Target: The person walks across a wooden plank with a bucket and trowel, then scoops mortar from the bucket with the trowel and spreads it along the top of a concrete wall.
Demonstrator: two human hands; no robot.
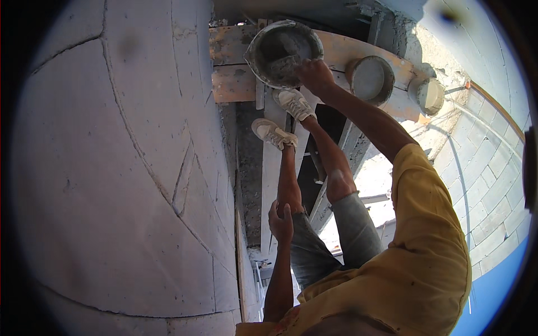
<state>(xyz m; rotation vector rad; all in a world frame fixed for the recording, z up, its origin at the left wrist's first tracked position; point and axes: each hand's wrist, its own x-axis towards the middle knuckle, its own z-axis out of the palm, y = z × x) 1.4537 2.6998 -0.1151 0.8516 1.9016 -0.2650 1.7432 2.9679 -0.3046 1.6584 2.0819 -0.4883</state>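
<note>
- Yellow short-sleeved cloth shirt [431, 224] was nearest the camera, filling lower right; grey knee-length shorts [358, 224] beyond it.
- Right hand [315, 75] was at the lower-right rim of a large round, dark, mortar-smeared bucket [255, 61]; fingers curled, couldn't tell if clamped on a handle.
- Grey mortar [294, 42] was inside that bucket; grey-coated lump or blade [283, 68] beside the hand, too smeared to identify.
- Left hand [281, 223] was by the bare left leg [287, 179], fingers slightly bent, thumb apart, nothing visible in it.
- Bucket sat on worn orange-brown wooden planks [342, 45]; second round bucket [386, 89] with grey contents and smaller mortar-crusted pail [417, 92] stood to its right.
- Pale grey block wall [112, 168] took up left side.
- Step in hand, judging by pose: scooping or stirring mortar; next move probably called for firm grip, level lift clear of rim.
</note>
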